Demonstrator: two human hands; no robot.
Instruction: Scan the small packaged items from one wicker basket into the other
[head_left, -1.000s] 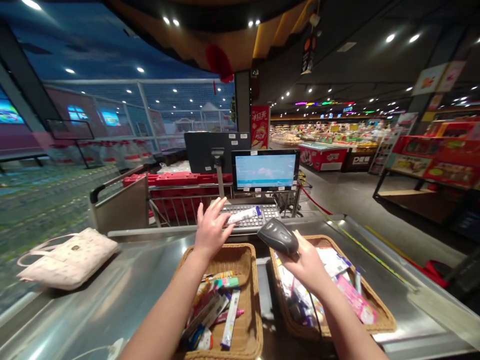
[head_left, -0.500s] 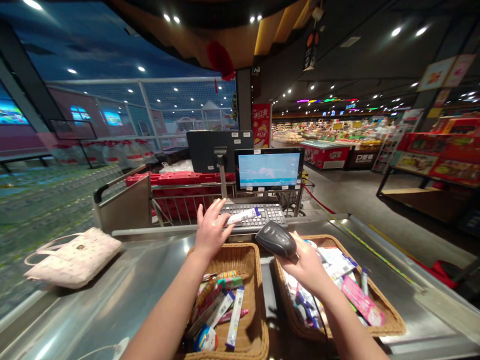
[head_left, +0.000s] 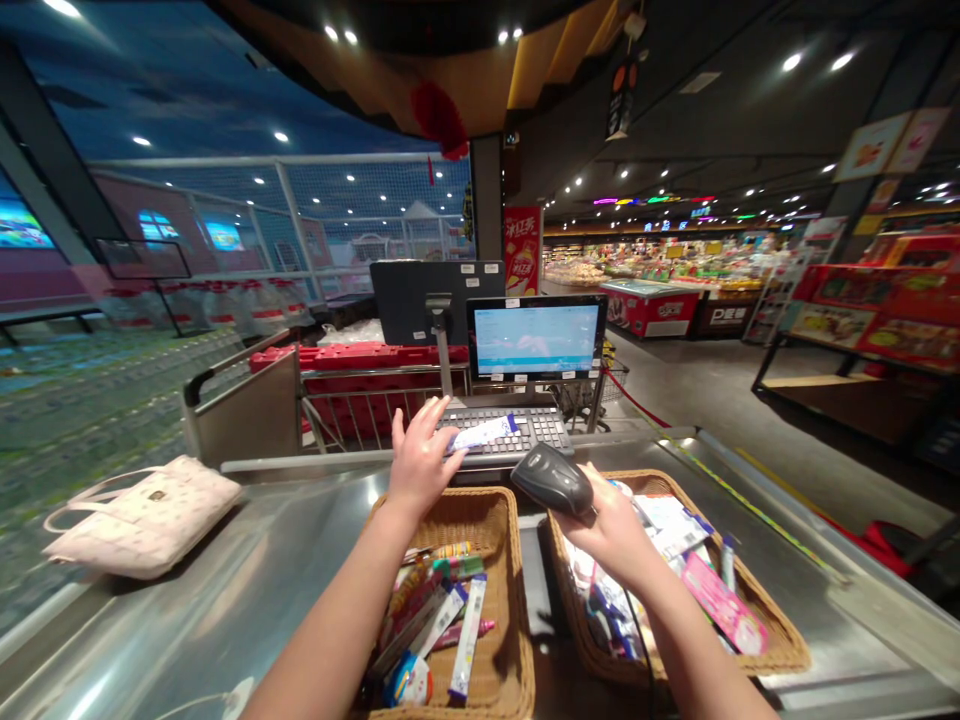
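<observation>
My left hand (head_left: 420, 462) pinches one end of a small white and blue tube (head_left: 484, 433) and holds it out level above the keyboard (head_left: 525, 430). My right hand (head_left: 611, 525) grips a dark handheld barcode scanner (head_left: 553, 479), whose head points up toward the tube from just below it. Under my left arm a wicker basket (head_left: 517, 610) holds several tubes and toothbrush packs. Beneath my right arm a second wicker basket (head_left: 780, 625) carries several flat packets.
Both baskets rest on a steel checkout counter (head_left: 240, 590). A pale handbag (head_left: 142, 515) lies at its left end. Behind the keyboard stand a lit monitor (head_left: 536, 338) and a dark screen back (head_left: 416, 300). Red shopping baskets (head_left: 360, 357) sit beyond a rail. Store aisles stretch away on the right.
Almost nothing: the view has shifted slightly, and both hands stay where they were with the tube and the scanner.
</observation>
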